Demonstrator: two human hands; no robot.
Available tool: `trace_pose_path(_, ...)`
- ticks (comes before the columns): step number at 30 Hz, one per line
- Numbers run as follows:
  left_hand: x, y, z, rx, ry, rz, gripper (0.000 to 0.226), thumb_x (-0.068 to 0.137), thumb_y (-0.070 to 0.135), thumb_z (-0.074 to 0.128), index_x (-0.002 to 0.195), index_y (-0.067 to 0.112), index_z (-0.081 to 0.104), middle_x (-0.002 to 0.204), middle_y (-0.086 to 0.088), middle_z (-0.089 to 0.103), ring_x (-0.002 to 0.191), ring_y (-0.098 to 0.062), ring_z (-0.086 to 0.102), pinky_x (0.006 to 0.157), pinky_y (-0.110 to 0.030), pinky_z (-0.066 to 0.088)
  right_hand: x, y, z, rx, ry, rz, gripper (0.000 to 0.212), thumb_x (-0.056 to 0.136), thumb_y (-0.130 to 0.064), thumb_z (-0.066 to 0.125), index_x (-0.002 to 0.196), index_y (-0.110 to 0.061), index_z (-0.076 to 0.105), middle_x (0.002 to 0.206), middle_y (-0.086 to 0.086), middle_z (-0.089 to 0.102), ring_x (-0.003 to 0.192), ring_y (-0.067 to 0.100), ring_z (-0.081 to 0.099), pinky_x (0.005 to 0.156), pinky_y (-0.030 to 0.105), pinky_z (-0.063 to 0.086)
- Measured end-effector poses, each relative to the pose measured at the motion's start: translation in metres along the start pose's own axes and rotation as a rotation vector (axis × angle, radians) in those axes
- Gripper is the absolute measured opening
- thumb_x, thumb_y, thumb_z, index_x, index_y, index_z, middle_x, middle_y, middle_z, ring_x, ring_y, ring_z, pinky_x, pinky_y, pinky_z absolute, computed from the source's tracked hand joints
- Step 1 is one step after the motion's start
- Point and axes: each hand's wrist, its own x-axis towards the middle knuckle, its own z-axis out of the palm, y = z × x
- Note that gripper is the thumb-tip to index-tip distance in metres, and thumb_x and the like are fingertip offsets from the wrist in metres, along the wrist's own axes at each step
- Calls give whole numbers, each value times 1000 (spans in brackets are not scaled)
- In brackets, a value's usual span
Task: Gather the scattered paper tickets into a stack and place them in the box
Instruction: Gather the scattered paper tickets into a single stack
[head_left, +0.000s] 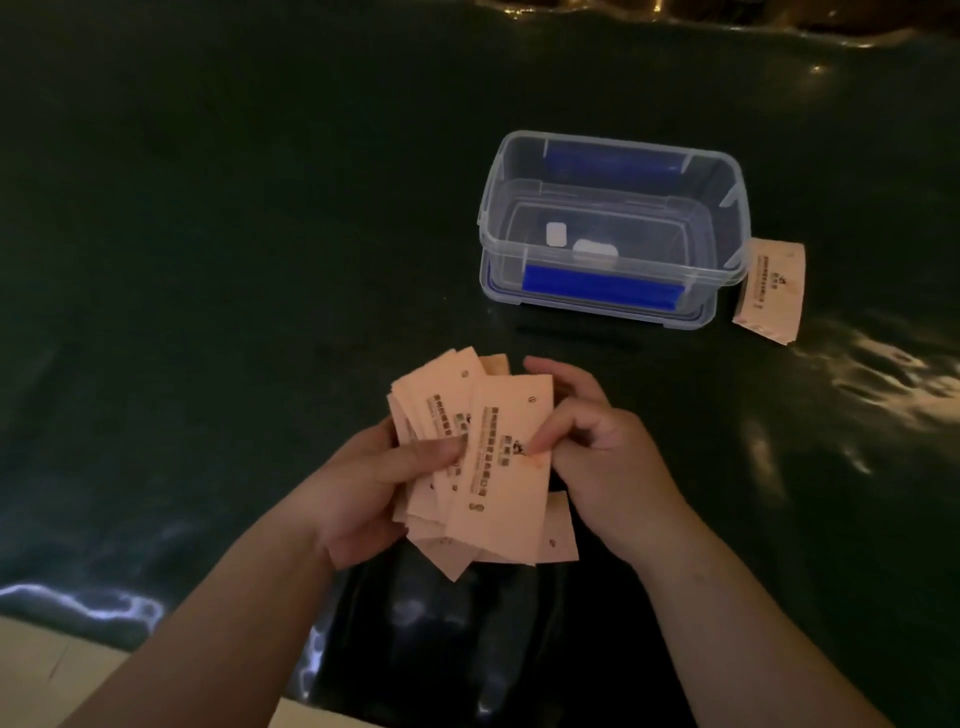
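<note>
— Tickets first: where are they?

— Most of them sit in a loose, uneven bundle of pink tickets (470, 462) held over the near part of the worktop (208, 260); they are fanned rather than squared, with corners sticking out at the top and the bottom; printed text runs along their length.

— And the hands?

— Left hand (363, 493) cups the bundle from below and from the left, fingers curled under it and the thumb pressed across the printed faces; right hand (597, 447) comes in from the right side, its thumb and forefinger pinching the uppermost ticket near its middle, the other fingers bent behind the bundle's right edge.

— Any ticket left out?

— One stray ticket (771, 291) lies flat on the worktop just beside the box's right end, its near corner touching or slipping under the box wall; I cannot tell which.

— The box itself?

— Clear plastic box (613, 228) stands further back and to the right, well apart from the hands, open at the top; blue latches show on its near and far long sides; two small white pieces (582, 244) lie on its floor; it seems to rest on its own lid, though the dim light leaves that uncertain.

— The surface?

— Dark, glossy and wrinkled, with patches of glare on the right and near left.
</note>
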Motion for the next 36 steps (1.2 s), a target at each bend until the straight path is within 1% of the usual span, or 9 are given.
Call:
trace_pose_path(5, 2, 1, -2, 106, -27, 10, 81, 59, 19, 96, 131, 7, 61, 117, -22, 76, 104, -36, 76, 77, -44, 63, 11, 2, 11, -182, -51, -45, 33, 86, -2, 66, 69, -31, 67, 137, -35, 41, 131, -2, 39, 84, 24, 55)
trace_pose_path(9, 2, 10, -10, 142, 224, 154, 52, 71, 13, 74, 122, 11, 62, 98, -9, 83, 92, -28, 80, 62, -38, 64, 15, 16, 17, -346, 210, -67, 51, 94, -9, 57, 129, -46, 49, 146, -27, 32, 128, -9, 34, 107, 29, 42)
trace_pose_path(13, -4, 24, -28, 153, 327, 256, 51, 75, 15, 69, 125, 18, 60, 99, -5, 83, 92, -25, 80, 60, -36, 64, 11, 36, 25, -953, -348, -89, 79, 78, -41, 74, 143, -47, 31, 156, -19, 24, 144, 9, 13, 116, 48, 15)
trace_pose_path(16, -6, 26, -27, 136, 335, 269, 50, 74, 14, 70, 123, 18, 61, 97, -4, 83, 90, -24, 80, 58, -34, 63, 5, 47, 28, -1146, -370, -287, 69, 82, -47, 67, 143, -45, 36, 153, -16, 29, 143, 14, 13, 112, 46, 12)
trace_pose_path(21, -6, 26, -27, 70, 348, 308, 47, 88, 7, 64, 135, 11, 57, 96, -5, 83, 85, -22, 81, 56, -32, 62, -1, 46, 12, -1008, 15, -193, 32, 100, -37, 45, 130, -38, 55, 133, -16, 51, 129, 6, 39, 103, 28, 25)
trace_pose_path(25, -7, 24, -24, 66, 343, 354, 66, 73, 17, 67, 137, 8, 54, 92, -4, 83, 82, -20, 81, 53, -28, 61, -15, 17, -2, 19, 375, 322, 16, 100, -32, 51, 92, -43, 58, 107, -6, 65, 94, 9, 62, 74, 28, 50)
trace_pose_path(28, -5, 18, -20, 77, 327, 348, 56, 82, 8, 66, 137, 8, 54, 94, -6, 83, 83, -22, 81, 55, -30, 62, -24, 8, -13, 614, 385, 426, 12, 97, -21, 58, 97, -29, 66, 110, 10, 71, 94, 25, 71, 82, 47, 57)
trace_pose_path(32, 1, 6, -9, 98, 332, 273, 37, 95, -4, 57, 128, 15, 58, 93, -6, 83, 83, -23, 81, 55, -33, 63, -31, 7, -15, 524, 240, 425, 32, 96, -11, 57, 105, -42, 63, 116, 2, 66, 90, 29, 75, 81, 51, 60)
trace_pose_path(36, 5, 5, -4, 82, 321, 267, 43, 95, -4, 58, 131, 19, 56, 98, -7, 83, 87, -24, 81, 58, -35, 64, -39, 0, -31, -76, -69, 282, 69, 89, -6, 66, 103, -71, 47, 108, -25, 67, 94, 4, 68, 69, 25, 59)
